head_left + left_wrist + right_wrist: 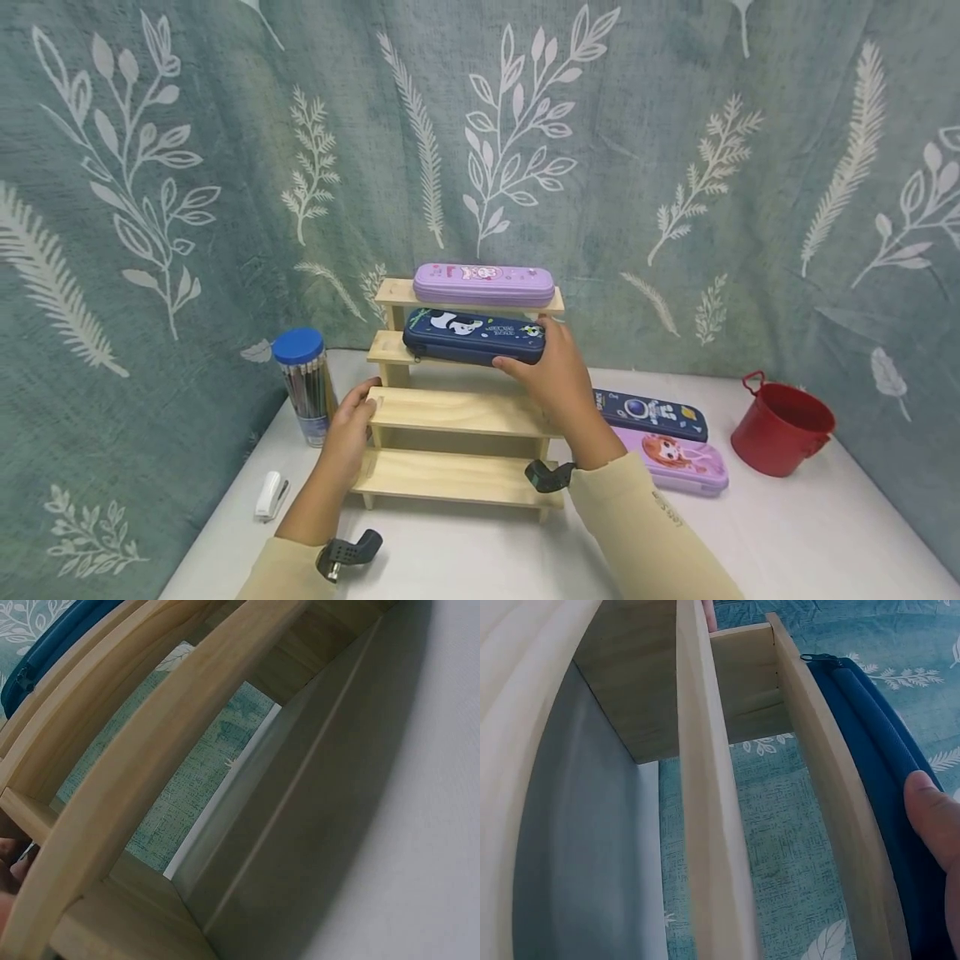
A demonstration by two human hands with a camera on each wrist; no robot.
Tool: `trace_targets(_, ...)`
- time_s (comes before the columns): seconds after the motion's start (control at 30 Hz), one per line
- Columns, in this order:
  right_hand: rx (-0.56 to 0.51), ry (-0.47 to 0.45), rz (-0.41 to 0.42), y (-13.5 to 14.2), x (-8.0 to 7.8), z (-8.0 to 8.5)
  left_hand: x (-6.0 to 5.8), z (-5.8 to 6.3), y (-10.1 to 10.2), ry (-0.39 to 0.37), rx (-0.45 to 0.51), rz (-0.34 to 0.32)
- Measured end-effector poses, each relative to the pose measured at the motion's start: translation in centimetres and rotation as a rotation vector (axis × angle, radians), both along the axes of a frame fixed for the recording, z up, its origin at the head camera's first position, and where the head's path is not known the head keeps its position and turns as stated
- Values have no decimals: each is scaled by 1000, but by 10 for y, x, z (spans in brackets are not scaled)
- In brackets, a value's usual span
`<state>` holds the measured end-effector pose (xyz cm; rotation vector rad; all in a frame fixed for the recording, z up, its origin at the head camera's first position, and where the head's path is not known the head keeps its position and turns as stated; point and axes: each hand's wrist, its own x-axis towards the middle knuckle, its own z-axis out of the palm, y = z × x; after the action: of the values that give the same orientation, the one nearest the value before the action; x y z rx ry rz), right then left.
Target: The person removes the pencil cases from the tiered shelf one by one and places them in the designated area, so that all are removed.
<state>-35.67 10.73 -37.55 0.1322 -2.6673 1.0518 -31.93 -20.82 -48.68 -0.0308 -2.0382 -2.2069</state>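
Observation:
A stepped wooden rack (pixel 457 411) with several tiers stands in the middle of the head view. On its second tier from the top lies a dark blue pencil case (pixel 476 335) with a panda on its lid. My right hand (pixel 558 375) grips that case at its right end, the thumb along its front side; the right wrist view shows the thumb (pixel 930 806) against the blue edge just above the plank. With my left hand (pixel 351 429) I hold the rack's left side at the tier below. A lilac pencil case (pixel 483 284) rests on the top tier.
Right of the rack lie a navy astronaut pencil case (pixel 652 414) and a pink pencil case (pixel 678 461), partly behind my right arm. Farther right stands a red metal cup (pixel 780 429). At left are a blue-lidded tub of pencils (pixel 306 383) and a white stapler (pixel 272 497).

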Motion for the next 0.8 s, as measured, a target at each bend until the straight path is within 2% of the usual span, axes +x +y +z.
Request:
trace_targets(0.2, -14, 27, 2, 2, 4, -2, -1, -2, -1, -7, -15, 0)
trace_targets(0.4, -10, 21, 23, 9, 9, 0, 0, 0, -1, -10, -22, 7)
trace_targets(0.8, 103, 27, 43, 21, 23, 3, 3, 0, 0, -13, -44, 7)
